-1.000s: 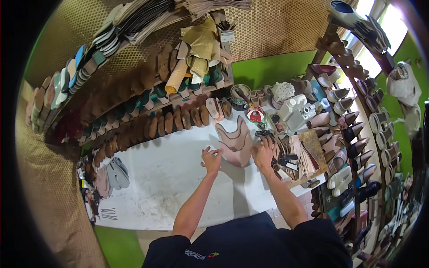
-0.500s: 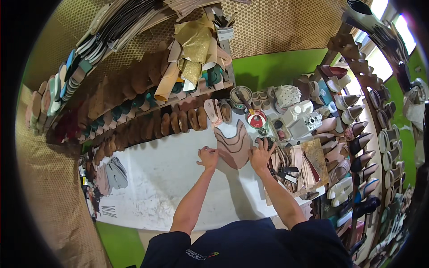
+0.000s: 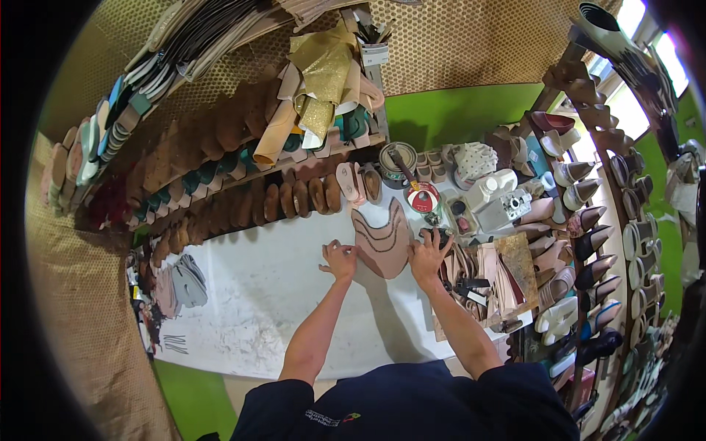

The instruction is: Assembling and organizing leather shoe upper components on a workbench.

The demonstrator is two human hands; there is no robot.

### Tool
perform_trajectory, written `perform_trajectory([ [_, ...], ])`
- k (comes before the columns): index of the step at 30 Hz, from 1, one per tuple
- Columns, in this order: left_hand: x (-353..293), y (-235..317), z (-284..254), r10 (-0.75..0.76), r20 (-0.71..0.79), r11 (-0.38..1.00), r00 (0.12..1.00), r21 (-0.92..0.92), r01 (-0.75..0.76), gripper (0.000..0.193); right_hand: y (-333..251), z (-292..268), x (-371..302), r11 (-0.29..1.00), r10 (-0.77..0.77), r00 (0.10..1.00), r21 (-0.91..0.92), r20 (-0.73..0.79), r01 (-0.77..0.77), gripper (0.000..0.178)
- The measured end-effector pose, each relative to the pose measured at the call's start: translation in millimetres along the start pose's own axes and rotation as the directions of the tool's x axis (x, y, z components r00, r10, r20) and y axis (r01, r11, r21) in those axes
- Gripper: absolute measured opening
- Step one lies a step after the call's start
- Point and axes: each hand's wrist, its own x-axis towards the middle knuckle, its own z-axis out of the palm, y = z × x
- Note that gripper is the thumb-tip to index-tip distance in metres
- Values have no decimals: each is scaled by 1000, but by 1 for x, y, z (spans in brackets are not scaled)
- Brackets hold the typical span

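Observation:
A pinkish-brown, U-shaped shoe upper piece (image 3: pixel 382 256) lies on the white table in front of me, its rounded end toward me. Dark curved lines cross it, and its two arms point away. At its left edge, my left hand (image 3: pixel 340 261) has thumb and forefinger closed, the other fingers bent and lifted. My right hand (image 3: pixel 426 257) pinches the opposite edge, its remaining fingers spread toward small dark items beside the piece. The exact grip of the fingertips is too small to see clearly.
Close by on the right lies a board (image 3: pixel 519 266) with leather strips. Behind stand an open can (image 3: pixel 398 163), a red round tin (image 3: pixel 423 197) and a white container (image 3: pixel 491 185). Shoe lasts (image 3: pixel 300 199) line the back left; racks of shoes (image 3: pixel 592 241) rise at right.
My left hand has shifted very slightly left, and the left side of the upper piece sits a touch farther left. My right hand has barely moved.

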Motion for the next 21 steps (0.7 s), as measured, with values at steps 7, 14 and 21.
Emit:
perform_trajectory([
  [7, -1, 3, 4, 11, -23, 1000, 1000, -3, -11, 18, 0, -1, 2, 998, -11, 996, -61, 83, 16, 16],
  [14, -1, 8, 10, 18, -30, 998, 999, 61, -16, 14, 6, 0, 5, 989, -34, 995, -138, 90, 47, 16],
  [21, -22, -3, 3, 334, -329, 940, 883, 52, -336, 45, 0, -14, 7, 991, -131, 985, -16, 112, 133, 35],
])
